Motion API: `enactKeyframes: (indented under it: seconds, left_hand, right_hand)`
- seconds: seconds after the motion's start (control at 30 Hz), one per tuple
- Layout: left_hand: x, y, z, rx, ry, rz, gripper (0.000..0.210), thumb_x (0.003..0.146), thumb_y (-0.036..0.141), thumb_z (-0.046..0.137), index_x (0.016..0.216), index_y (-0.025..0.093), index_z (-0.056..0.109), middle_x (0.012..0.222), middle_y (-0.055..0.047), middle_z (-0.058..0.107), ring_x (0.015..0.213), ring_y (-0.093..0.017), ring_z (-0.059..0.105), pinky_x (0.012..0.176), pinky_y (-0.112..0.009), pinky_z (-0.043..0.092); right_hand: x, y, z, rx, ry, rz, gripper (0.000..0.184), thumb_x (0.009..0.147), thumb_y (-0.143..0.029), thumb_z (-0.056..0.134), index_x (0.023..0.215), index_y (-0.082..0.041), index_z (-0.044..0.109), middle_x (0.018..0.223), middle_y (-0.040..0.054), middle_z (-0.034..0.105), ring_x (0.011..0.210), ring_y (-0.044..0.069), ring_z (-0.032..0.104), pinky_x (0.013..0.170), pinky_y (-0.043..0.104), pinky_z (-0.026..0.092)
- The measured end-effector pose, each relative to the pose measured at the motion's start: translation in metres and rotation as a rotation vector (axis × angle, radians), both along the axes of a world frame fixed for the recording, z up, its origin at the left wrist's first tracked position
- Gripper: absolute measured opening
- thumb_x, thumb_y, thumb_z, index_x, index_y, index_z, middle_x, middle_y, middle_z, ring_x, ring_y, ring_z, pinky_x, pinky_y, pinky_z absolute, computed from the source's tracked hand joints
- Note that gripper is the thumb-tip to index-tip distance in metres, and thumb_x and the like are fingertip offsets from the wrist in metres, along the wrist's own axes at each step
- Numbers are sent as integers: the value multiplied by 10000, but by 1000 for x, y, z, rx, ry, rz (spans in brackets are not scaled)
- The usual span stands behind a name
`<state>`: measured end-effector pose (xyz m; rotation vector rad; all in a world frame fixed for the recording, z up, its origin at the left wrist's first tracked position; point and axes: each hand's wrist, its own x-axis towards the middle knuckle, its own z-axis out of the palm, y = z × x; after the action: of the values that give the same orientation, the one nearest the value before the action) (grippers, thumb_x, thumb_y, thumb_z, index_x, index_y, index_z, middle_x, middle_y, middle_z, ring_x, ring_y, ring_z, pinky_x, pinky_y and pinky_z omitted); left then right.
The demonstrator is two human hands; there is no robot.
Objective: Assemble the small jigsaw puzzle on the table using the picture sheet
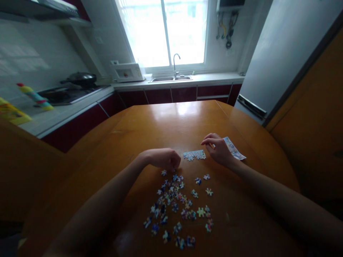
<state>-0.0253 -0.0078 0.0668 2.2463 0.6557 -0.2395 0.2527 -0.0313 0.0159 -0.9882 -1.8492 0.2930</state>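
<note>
My left hand is closed, its fingers curled down to the table at the top of a pile of loose jigsaw puzzle pieces. A piece seems to be under its fingertips, mostly hidden by the fingers. One single piece lies just below that hand. To its right is a joined strip of puzzle, with a straight upper edge and a jagged lower one. My right hand hovers at the strip's right end, its fingers loosely bent and apart. I see nothing held in it.
A printed picture sheet lies partly behind my right hand. Everything rests on a brown wooden table. Beyond it are a sink, a microwave and a stove with a black pan. A fridge stands on the right.
</note>
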Motion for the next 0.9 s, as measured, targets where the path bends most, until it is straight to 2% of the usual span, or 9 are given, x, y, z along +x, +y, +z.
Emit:
enactKeyframes:
  seconds: [0.1,0.17,0.33,0.43,0.53,0.63,0.73,0.83,0.9]
  left_hand:
    - [5,3,-5,12,-200,87,59,825,179,655,813,141,699,740,-3,678,655,-88,556,625,-199,424]
    - [12,4,-15,14,-355,205,114,848,240,660,847,139,711,809,-28,708,692,-96,587,659,-213,454]
    - [33,1,-45,-185,-672,556,261,731,267,792,941,133,712,798,-45,738,702,-123,658,687,-256,531]
    - [40,-3,-55,-235,-730,609,278,678,265,838,881,125,709,786,-40,740,707,-131,680,694,-263,556]
    - [42,-6,-59,-197,-754,617,243,706,278,824,863,125,718,813,-49,749,732,-140,691,724,-280,569]
    - [42,-8,-61,-76,-806,638,228,777,302,772,932,142,722,876,-60,754,775,-147,694,752,-296,569]
    - [41,-11,-59,245,-820,648,219,792,324,767,937,167,721,899,-59,741,820,-162,678,744,-302,552]
    - [41,-16,-56,535,-816,567,203,769,326,794,886,179,718,895,-61,718,859,-181,651,760,-317,532]
    - [42,-19,-55,603,-836,508,154,801,308,767,869,181,712,892,-64,706,854,-177,643,766,-319,527]
  right_hand:
    - [-6,-4,-1,-46,4,46,213,811,-51,571,789,-196,725,834,55,664,830,190,601,738,333,473]
    - [-12,-8,-2,-117,12,90,182,818,-76,585,823,-188,728,817,47,677,769,171,602,665,303,461]
    - [-28,-21,-3,-361,69,181,85,833,-217,660,855,-175,730,773,32,725,688,152,624,614,278,455]
    - [-33,-25,-3,-462,130,235,106,817,-263,692,818,-165,733,770,43,734,707,161,641,652,289,481]
    - [-34,-25,-3,-536,210,242,123,784,-280,719,799,-158,721,737,40,719,671,156,626,644,292,489]
    - [-32,-21,-7,-564,290,219,129,761,-282,729,790,-159,701,716,28,703,647,148,618,621,282,483]
    - [-30,-17,-9,-571,389,191,161,747,-283,741,842,-161,696,724,21,705,662,148,630,614,271,481]
    - [-30,-16,-10,-577,466,205,215,740,-302,754,896,-163,703,730,22,711,665,150,636,618,274,489]
    - [-30,-17,-11,-582,465,213,232,741,-316,758,909,-161,713,747,31,720,674,153,640,629,281,496]
